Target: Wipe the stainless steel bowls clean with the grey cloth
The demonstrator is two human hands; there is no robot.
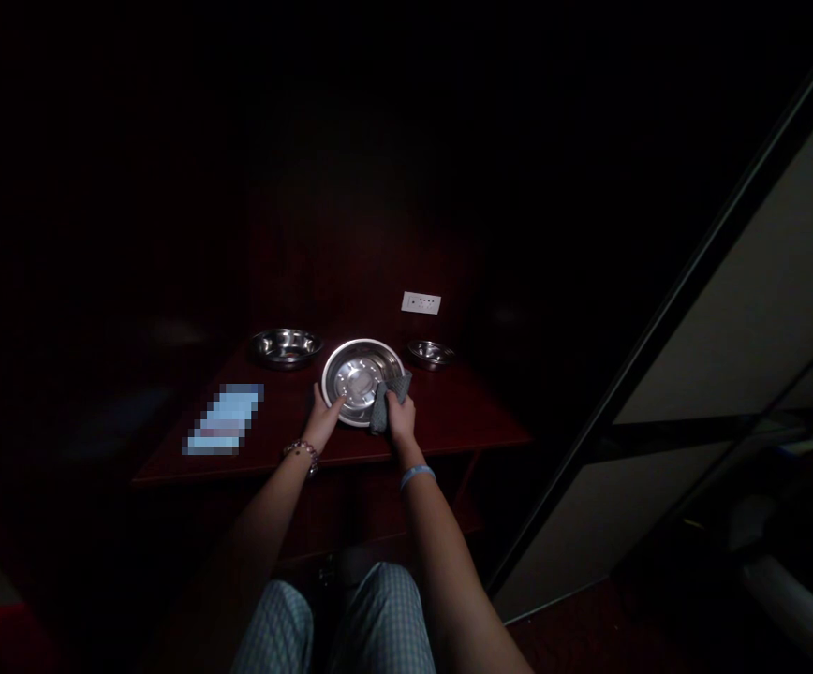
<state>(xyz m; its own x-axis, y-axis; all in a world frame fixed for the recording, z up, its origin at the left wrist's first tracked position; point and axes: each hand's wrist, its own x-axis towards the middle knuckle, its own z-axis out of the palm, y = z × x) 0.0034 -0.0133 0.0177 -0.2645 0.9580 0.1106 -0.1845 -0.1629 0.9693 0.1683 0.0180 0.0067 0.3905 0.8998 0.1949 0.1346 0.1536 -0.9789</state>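
Observation:
A shiny metal bowl (360, 378) is tilted toward me above the front part of a dark red table. My left hand (322, 418) grips its lower left rim, the thumb on the inner side. A grey cloth (380, 409) is folded over the lower right rim. My right hand (401, 417) is closed on this cloth and presses it against the bowl. Most fingers of both hands are hidden behind the bowl and cloth.
The red table (463, 412) carries a wide metal bowl (286, 347) at back left and a smaller one (432, 353) at back right. A pixelated bright object (225, 419) lies at left. A white socket panel (421, 302) is on the wall behind.

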